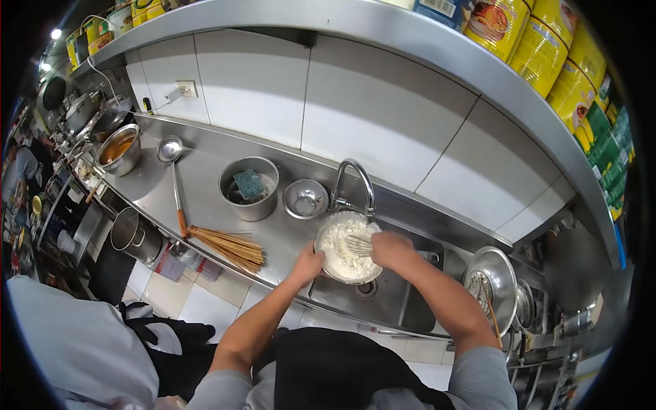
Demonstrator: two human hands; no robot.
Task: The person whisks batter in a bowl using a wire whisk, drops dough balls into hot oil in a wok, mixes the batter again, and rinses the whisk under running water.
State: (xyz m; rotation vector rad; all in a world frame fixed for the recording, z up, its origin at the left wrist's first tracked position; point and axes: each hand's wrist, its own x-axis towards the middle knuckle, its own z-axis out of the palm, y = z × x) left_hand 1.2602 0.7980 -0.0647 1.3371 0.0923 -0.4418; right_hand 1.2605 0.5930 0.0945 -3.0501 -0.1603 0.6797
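A round bowl (326, 272) of white, lumpy, flour-like mixture (339, 240) is over the sink, close under the tap. My left hand (309, 265) grips its rim at the left side, fingers closed. In my right hand (392, 249) is a wire whisk (358, 246), its wires resting in the mixture. Most of the whisk's handle is hidden inside my fist. The curved tap (355, 167) rises just behind the bowl.
Left of the sink (396, 294) stand a small metal bowl (305, 198), a pot (247, 208) holding a green scouring pad (249, 184), a stick brush (229, 249) and a ladle (171, 150). A large metal bowl (502, 273) leans at right. Another person's sleeve (82, 342) is at lower left.
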